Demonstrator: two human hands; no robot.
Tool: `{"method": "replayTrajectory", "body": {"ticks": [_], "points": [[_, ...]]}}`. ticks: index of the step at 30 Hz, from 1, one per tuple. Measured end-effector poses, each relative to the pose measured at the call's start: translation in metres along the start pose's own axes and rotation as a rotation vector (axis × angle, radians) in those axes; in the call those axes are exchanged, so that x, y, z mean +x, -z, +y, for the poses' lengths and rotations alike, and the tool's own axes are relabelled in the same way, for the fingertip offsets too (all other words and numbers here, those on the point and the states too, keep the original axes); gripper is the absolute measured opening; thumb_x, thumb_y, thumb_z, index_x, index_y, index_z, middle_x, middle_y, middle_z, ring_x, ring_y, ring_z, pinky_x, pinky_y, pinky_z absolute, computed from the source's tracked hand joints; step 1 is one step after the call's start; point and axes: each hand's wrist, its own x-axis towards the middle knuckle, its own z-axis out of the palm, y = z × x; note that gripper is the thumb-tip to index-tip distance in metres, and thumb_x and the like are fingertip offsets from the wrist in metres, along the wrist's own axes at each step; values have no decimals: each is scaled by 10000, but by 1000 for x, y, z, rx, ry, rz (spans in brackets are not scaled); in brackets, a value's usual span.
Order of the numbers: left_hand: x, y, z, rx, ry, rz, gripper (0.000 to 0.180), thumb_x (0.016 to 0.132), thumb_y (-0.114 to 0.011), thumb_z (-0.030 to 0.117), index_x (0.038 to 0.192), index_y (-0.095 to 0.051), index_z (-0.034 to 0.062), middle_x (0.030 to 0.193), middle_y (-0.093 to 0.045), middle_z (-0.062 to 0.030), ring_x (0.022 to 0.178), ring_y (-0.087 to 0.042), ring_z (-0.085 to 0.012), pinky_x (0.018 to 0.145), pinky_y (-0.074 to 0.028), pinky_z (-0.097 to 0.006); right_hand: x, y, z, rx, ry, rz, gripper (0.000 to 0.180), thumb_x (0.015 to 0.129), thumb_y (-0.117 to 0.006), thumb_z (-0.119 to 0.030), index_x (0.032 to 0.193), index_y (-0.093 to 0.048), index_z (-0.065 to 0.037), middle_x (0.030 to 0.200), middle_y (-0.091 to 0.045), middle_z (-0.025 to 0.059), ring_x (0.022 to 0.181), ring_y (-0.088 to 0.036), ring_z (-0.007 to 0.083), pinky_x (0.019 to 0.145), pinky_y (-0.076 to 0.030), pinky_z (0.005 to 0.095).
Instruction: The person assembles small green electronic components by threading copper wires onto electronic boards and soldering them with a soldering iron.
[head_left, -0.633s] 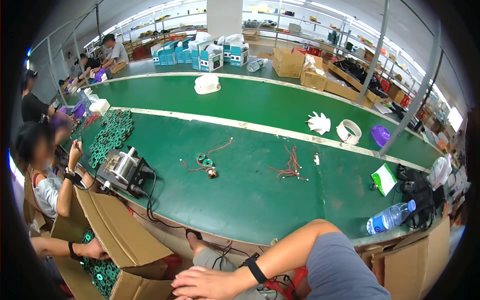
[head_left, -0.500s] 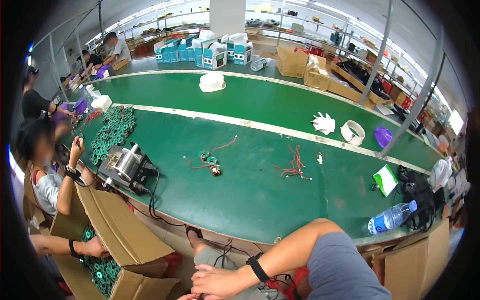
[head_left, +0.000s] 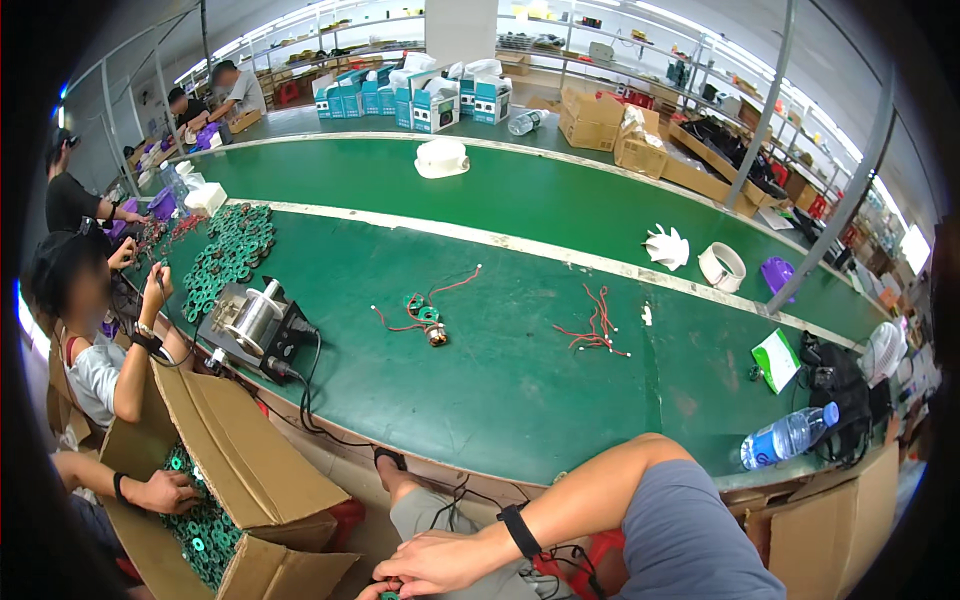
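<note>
My right hand (head_left: 455, 562), near and low, pinches a small green ring part (head_left: 388, 594); it looks light and rigid, best gripped by its rim. My left hand is unseen.

My left hand (head_left: 375, 592) is nearly all cut off by the lower edge; only its fingertips show, so I cannot tell its grip. My right hand (head_left: 440, 562) lies over a small green part (head_left: 388, 597) at that edge, too little of it showing to say what it is or whether it is held. The cables (head_left: 470, 495) beside my knee vanish under the forearm. The green rings (head_left: 205, 530) in the cardboard box (head_left: 250, 470) are partly hidden by its flap.
</note>
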Motion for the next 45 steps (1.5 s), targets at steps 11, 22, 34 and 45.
{"method": "replayTrajectory", "body": {"ticks": [11, 22, 34, 45], "points": [[-8, 13, 8, 324, 110, -29, 344, 817, -744, -29, 1147, -660, 19, 889, -637, -15, 711, -557, -82, 611, -462, -224, 3, -18, 17, -97, 29, -11, 145, 895, -635, -178, 889, -621, -34, 853, -662, 164, 832, -657, 395, 693, -511, 512], [-1, 15, 0, 42, 85, 68, 386, 819, -810, 35, 1180, -675, 40, 929, -713, -2, 835, -646, -65, 774, -535, -253, 2, -4, 16, 20, -26, 17, 143, 899, -641, -159, 896, -637, -16, 812, -663, 208, 806, -662, 413, 706, -518, 514], [-11, 15, -11, -289, 123, -40, 448, 842, -774, -34, 1259, -612, -7, 1073, -721, -89, 955, -672, -106, 823, -549, -247, 1, -1, 11, -90, -95, -124, 188, 937, -610, -200, 868, -604, -25, 743, -648, 180, 717, -651, 407, 625, -511, 498], [-9, 8, -4, -235, 104, -69, 459, 834, -777, -40, 1259, -604, -28, 1078, -707, -84, 987, -670, -130, 875, -556, -274, 2, -4, 18, 65, -52, -100, 184, 947, -585, -166, 854, -622, -11, 706, -637, 216, 690, -649, 435, 610, -503, 508]]}}
